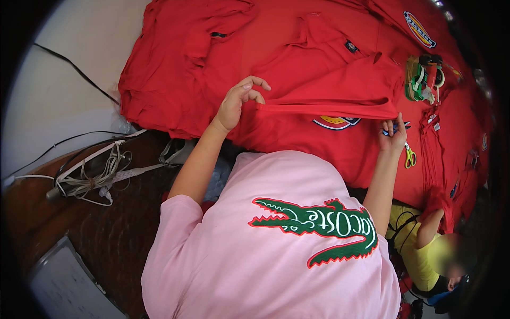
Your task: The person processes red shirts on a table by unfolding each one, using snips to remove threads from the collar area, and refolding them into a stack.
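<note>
A red T-shirt (329, 80) lies on the table, one edge lifted and pulled taut between my hands. My left hand (236, 106) grips the left end of that edge with curled fingers, the index finger standing away from the cloth. My right hand (393, 138) pinches the other end between thumb and fingers. Partly hidden in the right fingers is a small blue-handled cutting tool (389, 129), its dark tip pointing right. Under the stretched edge, a round yellow, red and blue badge (336, 123) shows in part. Yellow-handled scissors (410, 157) lie just right of my right hand.
Piled red garments (175, 74) cover the table's left; more red shirts (457, 127) lie right. Tape rolls and small tools (423, 78) cluster at the far right. Tangled cables (98, 167) hang at left. Another person in a yellow top (417, 255) handles red cloth at lower right.
</note>
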A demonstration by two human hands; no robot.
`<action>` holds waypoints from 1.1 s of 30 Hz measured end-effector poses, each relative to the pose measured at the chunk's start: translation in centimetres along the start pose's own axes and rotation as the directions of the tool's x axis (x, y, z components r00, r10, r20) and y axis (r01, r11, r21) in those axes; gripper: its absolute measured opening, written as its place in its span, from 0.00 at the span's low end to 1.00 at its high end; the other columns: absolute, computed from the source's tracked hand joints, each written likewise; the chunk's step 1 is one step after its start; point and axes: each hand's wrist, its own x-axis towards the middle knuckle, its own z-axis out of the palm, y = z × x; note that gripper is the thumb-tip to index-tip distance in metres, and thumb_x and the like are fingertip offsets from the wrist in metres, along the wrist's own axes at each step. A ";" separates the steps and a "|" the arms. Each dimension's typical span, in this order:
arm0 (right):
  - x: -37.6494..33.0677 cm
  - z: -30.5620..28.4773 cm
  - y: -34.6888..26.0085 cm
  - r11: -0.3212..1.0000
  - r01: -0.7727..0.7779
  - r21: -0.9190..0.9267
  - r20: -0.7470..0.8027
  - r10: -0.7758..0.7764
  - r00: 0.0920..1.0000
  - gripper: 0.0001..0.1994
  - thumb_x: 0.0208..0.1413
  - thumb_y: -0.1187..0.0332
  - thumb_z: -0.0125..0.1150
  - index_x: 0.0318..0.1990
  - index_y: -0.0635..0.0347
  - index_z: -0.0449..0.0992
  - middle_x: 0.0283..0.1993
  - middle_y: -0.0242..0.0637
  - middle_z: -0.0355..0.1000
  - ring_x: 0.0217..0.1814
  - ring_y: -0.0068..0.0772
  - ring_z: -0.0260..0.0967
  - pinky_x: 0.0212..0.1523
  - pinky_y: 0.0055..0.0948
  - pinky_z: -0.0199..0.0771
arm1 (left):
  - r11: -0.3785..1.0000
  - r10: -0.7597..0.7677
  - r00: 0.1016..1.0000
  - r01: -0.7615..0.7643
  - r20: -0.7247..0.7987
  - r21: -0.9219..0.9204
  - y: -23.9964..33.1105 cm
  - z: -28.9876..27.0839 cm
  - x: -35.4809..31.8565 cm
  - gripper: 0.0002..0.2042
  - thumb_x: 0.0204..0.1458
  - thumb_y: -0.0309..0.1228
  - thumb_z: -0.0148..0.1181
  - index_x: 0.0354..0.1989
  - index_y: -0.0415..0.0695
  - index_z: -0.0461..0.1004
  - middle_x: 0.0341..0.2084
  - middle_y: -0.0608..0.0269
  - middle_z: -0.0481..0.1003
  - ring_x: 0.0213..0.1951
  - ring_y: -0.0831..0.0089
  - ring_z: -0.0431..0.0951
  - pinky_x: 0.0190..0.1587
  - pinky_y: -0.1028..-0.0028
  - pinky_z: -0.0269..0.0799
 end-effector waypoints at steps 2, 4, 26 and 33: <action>0.2 0.7 -0.3 1.000 0.009 -0.020 0.006 -0.009 1.000 0.09 0.67 0.69 0.59 0.32 0.56 0.71 0.27 0.26 0.70 0.14 0.19 0.46 0.22 0.22 0.51 | 0.999 0.022 0.999 -0.021 -0.022 0.037 0.0 -0.2 -0.6 0.19 0.66 0.40 0.43 0.50 0.34 0.71 0.29 0.60 0.76 0.36 0.73 0.76 0.49 0.73 0.68; 0.9 2.1 -0.4 0.995 0.050 -0.091 0.127 -0.038 0.991 0.07 0.66 0.69 0.60 0.34 0.54 0.72 0.27 0.25 0.69 0.15 0.17 0.46 0.22 0.22 0.51 | 0.988 0.055 0.997 -0.047 -0.050 0.150 0.0 0.3 -0.3 0.16 0.64 0.37 0.51 0.50 0.35 0.72 0.34 0.61 0.78 0.40 0.74 0.76 0.52 0.73 0.69; -7.1 -9.6 -2.5 0.093 -0.013 -0.996 -0.023 -0.118 0.993 0.22 0.49 0.58 0.79 0.42 0.68 0.82 0.33 0.31 0.75 0.37 0.24 0.68 0.43 0.27 0.71 | 0.818 -0.170 0.949 0.286 -0.265 0.499 -5.0 -8.8 -1.9 0.08 0.58 0.32 0.70 0.37 0.43 0.78 0.32 0.72 0.77 0.35 0.84 0.72 0.41 0.83 0.66; -8.1 -8.1 -6.8 -0.387 0.037 -0.921 0.027 0.031 0.999 0.20 0.51 0.54 0.74 0.33 0.67 0.80 0.25 0.41 0.69 0.30 0.32 0.69 0.36 0.35 0.68 | 0.756 -0.446 0.860 0.511 -0.248 0.409 1.3 -6.5 -1.8 0.11 0.52 0.36 0.74 0.35 0.44 0.79 0.26 0.72 0.78 0.28 0.85 0.73 0.32 0.80 0.69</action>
